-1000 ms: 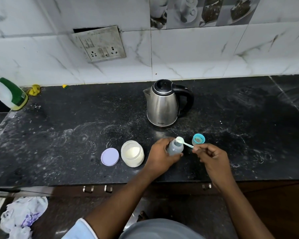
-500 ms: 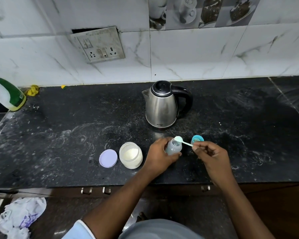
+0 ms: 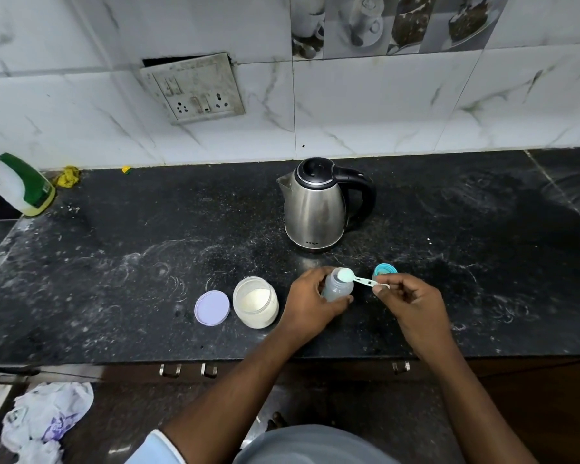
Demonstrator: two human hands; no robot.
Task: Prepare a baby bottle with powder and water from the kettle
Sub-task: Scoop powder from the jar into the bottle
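Observation:
My left hand (image 3: 310, 303) grips the clear baby bottle (image 3: 338, 287), which stands on the black counter (image 3: 131, 262). A small white scoop (image 3: 353, 277), pinched by its handle in my right hand (image 3: 411, 304), rests with its bowl over the bottle's open mouth. To the left of the bottle stands an open jar of white powder (image 3: 256, 302), with its lilac lid (image 3: 212, 308) flat beside it. The bottle's teal cap (image 3: 384, 270) lies just behind my right hand. The steel kettle (image 3: 315, 204) with a black handle stands behind the bottle, lid down.
A green-and-white spray bottle (image 3: 24, 185) and a yellow cloth scrap (image 3: 68, 175) sit at the counter's far left. A wall socket plate (image 3: 195, 88) hangs above. Crumpled plastic (image 3: 44, 420) lies on the floor at lower left. Drawer handles (image 3: 188, 370) run under the counter edge.
The scoop stays over the bottle's mouth; both hands hold their grips. Only the camera view has shifted slightly.

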